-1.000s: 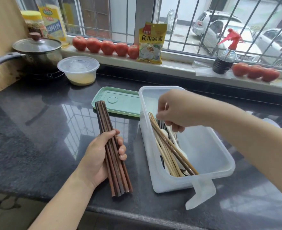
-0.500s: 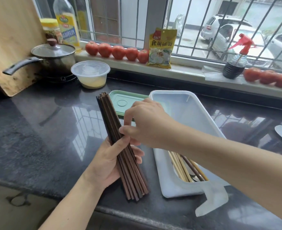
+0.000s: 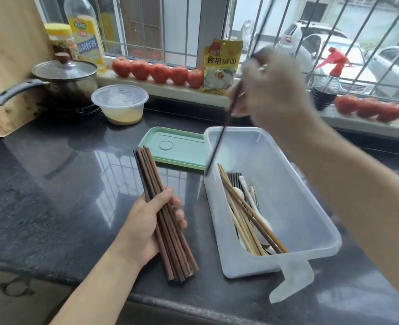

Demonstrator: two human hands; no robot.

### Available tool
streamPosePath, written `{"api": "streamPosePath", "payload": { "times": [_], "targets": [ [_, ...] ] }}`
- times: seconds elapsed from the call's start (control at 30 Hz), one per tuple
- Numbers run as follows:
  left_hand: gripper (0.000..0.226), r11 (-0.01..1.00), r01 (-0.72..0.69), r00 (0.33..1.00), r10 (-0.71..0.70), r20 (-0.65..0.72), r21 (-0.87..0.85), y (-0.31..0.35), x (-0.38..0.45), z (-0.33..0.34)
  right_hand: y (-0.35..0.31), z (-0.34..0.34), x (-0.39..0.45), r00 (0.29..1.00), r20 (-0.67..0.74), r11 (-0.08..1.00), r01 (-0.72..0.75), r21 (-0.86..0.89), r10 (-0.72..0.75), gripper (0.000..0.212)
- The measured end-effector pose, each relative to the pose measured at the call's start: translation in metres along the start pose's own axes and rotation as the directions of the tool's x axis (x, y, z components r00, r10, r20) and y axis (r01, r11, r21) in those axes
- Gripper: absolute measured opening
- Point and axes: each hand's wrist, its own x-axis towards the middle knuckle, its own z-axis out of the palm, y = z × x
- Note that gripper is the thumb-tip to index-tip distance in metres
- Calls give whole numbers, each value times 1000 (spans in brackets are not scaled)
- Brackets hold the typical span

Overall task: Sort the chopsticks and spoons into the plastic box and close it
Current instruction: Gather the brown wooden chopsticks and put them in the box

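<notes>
A single dark chopstick (image 3: 226,118) was pinched between the blurred fingers (image 3: 252,73) of the right hand (image 3: 273,95), held steeply with its lower tip just over the near left rim of the plastic box (image 3: 294,184) — a pose judged to suit dropping it lengthwise among the pieces already inside. The fingers (image 3: 170,200) of the left hand (image 3: 147,224) were curled round a bundle of brown chopsticks (image 3: 165,212), whose near ends appeared to rest on the dark stone counter (image 3: 53,195); the bundle was presumably kept gathered so that sticks could be drawn off singly. Inside the box, along its left wall, pale bamboo chopsticks (image 3: 243,212) were laid over dark ones and over white spoons (image 3: 252,202), all aligned with the long side. The green lid (image 3: 175,146) was set flat behind the bundle, touching the box's far left corner — off and within reach for closing, a step not yet done. On the sill, beside a row of tomatoes (image 3: 158,71), a yellow packet (image 3: 222,66) was printed "食用碱面"; the label of the oil bottle (image 3: 83,31) could not be read with certainty.
</notes>
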Motion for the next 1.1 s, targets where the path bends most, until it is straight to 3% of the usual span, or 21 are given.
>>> {"api": "streamPosePath", "payload": {
  "times": [0.03,0.1,0.2,0.3,0.4,0.47,0.53,0.67,0.77,0.9,1.03,1.1],
  "targets": [
    [17,999,14,1000,-15,-25,-46,0,3,-1,-2,-18,4,996,-66,998,49,-49,-52,13],
    [22,993,29,998,-35,-48,-118,-1,9,-3,4,-43,2,995,-46,957,70,-282,-87,13],
    [18,991,45,997,-53,-64,-126,-3,13,-4,29,-40,-19,966,213,782,20,-623,145,19],
    [21,995,59,995,-66,-79,-81,-6,14,-5,60,-11,-37,881,373,635,112,-764,293,23],
    [24,997,68,996,-70,-50,-36,-5,9,-5,78,8,-44,831,459,575,219,-789,315,26],
    [23,998,57,998,-57,-29,-4,-4,5,-3,81,10,-44,767,503,543,245,-803,398,29],
    [21,999,46,999,-46,-23,15,-3,4,-2,75,4,-41,754,497,529,237,-815,430,28],
    [19,1000,27,999,-27,-22,12,-1,3,1,54,-16,-28,869,401,675,111,-730,291,18],
    [24,999,-13,998,16,57,-48,5,-2,2,42,-16,-29,904,380,786,88,-612,194,18],
    [17,995,-57,984,69,164,-78,5,-9,-1,23,8,-45,873,486,866,206,-456,48,16],
    [34,997,-75,961,78,266,-23,4,-9,-5,18,41,-54,754,656,793,408,-453,-13,26],
    [35,998,-65,961,65,270,-9,5,-8,-7,21,57,-58,746,666,764,438,-474,-14,27]
  ]
}}
